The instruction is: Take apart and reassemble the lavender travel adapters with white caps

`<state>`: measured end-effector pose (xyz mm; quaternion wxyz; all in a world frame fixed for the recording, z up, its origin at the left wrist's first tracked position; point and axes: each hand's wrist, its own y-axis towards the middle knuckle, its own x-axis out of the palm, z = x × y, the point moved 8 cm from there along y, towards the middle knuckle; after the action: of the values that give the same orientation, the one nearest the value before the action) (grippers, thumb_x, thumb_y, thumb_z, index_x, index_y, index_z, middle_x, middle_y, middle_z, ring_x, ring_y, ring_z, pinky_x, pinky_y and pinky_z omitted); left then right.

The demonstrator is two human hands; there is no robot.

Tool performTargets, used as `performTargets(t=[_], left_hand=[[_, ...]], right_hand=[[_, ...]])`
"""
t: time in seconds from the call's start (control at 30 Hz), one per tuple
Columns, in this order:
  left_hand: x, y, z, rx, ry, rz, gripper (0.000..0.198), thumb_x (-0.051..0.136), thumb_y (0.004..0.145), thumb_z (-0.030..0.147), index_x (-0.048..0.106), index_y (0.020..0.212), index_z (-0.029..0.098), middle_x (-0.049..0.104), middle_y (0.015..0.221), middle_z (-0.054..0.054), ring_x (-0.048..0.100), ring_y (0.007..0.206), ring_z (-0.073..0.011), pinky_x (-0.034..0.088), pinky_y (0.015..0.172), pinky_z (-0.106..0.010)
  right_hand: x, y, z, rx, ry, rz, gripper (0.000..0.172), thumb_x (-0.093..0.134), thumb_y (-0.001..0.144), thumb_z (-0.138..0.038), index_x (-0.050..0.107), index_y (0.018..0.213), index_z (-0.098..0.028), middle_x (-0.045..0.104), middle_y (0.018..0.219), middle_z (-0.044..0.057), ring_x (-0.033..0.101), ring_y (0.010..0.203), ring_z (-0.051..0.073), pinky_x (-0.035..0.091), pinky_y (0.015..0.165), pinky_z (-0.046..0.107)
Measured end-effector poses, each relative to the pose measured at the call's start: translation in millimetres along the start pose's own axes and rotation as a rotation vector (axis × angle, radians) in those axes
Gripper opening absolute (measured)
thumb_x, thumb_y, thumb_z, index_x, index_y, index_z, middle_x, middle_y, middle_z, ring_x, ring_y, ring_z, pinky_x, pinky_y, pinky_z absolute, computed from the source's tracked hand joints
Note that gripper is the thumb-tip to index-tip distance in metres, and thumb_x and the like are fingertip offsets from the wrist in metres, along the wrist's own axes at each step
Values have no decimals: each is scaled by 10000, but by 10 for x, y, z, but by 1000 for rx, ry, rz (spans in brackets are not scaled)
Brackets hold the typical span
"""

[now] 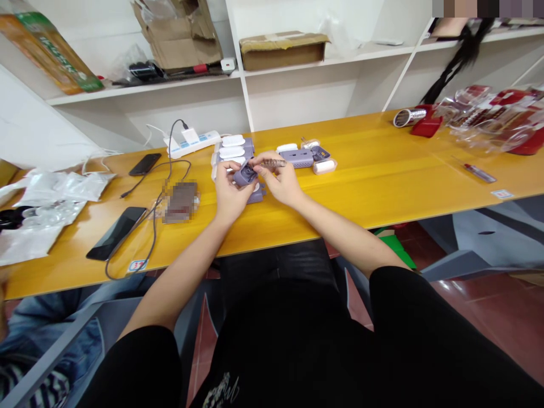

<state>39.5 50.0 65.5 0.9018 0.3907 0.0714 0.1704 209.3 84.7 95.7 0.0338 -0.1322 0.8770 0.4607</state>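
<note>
Near the middle of the table, my left hand (229, 192) is closed around a small purple-grey plastic housing (243, 177), its hollow side tilted up. At the housing's opening, my right hand (284, 182) has its fingers pinched together. A slim, spiral metal piece like a spring (274, 162) runs along the right fingers, and its far end is hard to make out. Behind and under my hands lies a purple-grey part with white oval pieces (232, 152). Just right of it sits another purple-grey slotted part (297, 158), with a white roller-shaped piece (324, 166) beside it.
A power strip (195, 144), cables, a phone (117, 233), a smaller phone (145, 164) and plastic bags (63, 192) occupy the left. At right lie a screwdriver (479, 173), a red grater-like part (426, 122) and clear plastic pieces (480, 122). Shelves with a cardboard box (283, 56) stand behind.
</note>
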Motion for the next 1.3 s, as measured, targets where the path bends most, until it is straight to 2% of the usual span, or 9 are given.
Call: performTargets(t=[0.23,0.37,0.5,0.67,0.83,1.0,1.13,1.3], left_hand=[[-1,-1,9,9,24,-11,584,971,733,343,510,1089,297,600,1153,-36,665,1108,-238,625,888,-353],[-9,-10,15,32,23,-8,557,953,727,298,530,1090,292,606,1140,-32,659,1079,-230,624,891,-352],[-6,-16,2,36,23,-21,558,961,729,315,533,1087,288,616,1134,-29,667,1069,-227,627,903,-356],[-30,-22,-5,20,56,-3,558,981,733,330,538,1071,283,635,1125,-21,692,1059,-223,634,919,-361],[-42,-39,-5,-8,79,9,561,993,746,383,549,1073,280,663,1120,-17,710,1026,-212,631,914,-360],[-69,-33,15,12,102,32,549,986,779,459,555,1070,283,677,1126,-26,711,1014,-214,628,916,-376],[-83,-33,35,36,104,42,532,972,797,453,548,1069,283,679,1128,-32,715,1045,-219,622,956,-387],[-88,-46,61,57,114,36,544,980,799,432,530,1069,285,673,1139,-33,715,1064,-224,627,969,-389]], right_hand=[[32,34,139,86,107,-21,402,698,1122,-635,725,1181,-239,806,1199,98,766,1167,255,637,1114,433],[52,43,169,91,134,-78,449,687,1116,-685,675,1211,-246,775,1163,79,757,1125,237,638,1084,407],[57,42,143,64,170,-112,422,682,1125,-660,647,1228,-252,760,1180,77,758,1149,236,638,1094,402],[78,25,132,73,115,-120,350,657,1139,-595,654,1202,-250,772,1167,77,758,1136,250,637,1080,415],[115,1,58,-3,0,-157,286,607,1159,-514,676,1188,-238,781,1154,84,748,1111,258,623,1085,428],[167,-28,-2,-65,-86,-200,349,544,1198,-571,677,1186,-249,780,1178,94,731,1140,274,614,1120,478],[199,-30,-12,-92,-98,-210,396,515,1211,-607,682,1177,-249,779,1187,95,731,1159,273,610,1141,485],[172,-4,19,-52,-42,-213,339,557,1198,-561,668,1232,-242,777,1193,96,741,1136,272,620,1132,479]])
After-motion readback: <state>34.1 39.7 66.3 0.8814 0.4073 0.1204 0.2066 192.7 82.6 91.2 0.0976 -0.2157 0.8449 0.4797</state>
